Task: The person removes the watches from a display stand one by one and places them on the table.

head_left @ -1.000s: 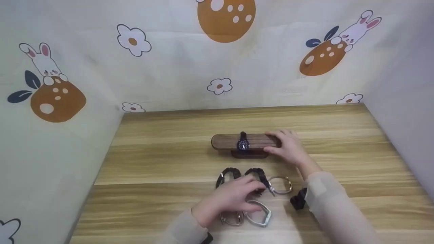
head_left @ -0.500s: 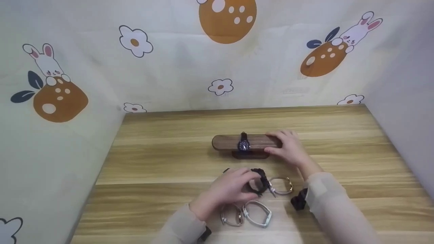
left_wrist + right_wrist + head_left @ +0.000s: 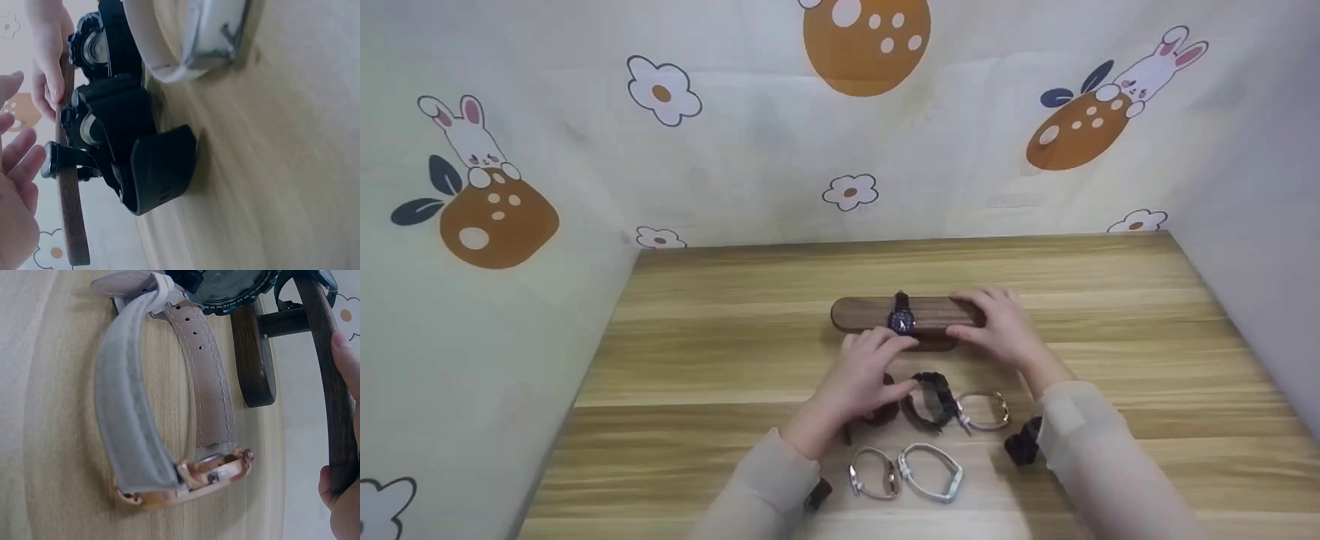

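Observation:
A dark wooden watch stand (image 3: 856, 313) carries one black watch (image 3: 901, 320) around its bar. My right hand (image 3: 1003, 328) grips the bar's right end, thumb in front and fingers behind. My left hand (image 3: 859, 375) hovers at the bar's front edge, its fingers spread and loosely bent, with its fingertips close to the mounted watch. Nothing lies between the left fingers (image 3: 25, 160) in the left wrist view. A dark watch (image 3: 883, 409) stands partly hidden under this hand, beside another black watch (image 3: 934, 401).
A grey-strapped watch (image 3: 126, 399) with a rose-gold case stands right of the black ones. Nearer the front are a pale-strapped watch (image 3: 874, 474) and a white watch (image 3: 931, 472). A patterned sheet (image 3: 750, 150) hangs behind the wooden table (image 3: 697, 330).
My left hand has moved forward from above the front watches, past the black ones, to the stand's front edge. My right hand has kept its grip on the bar.

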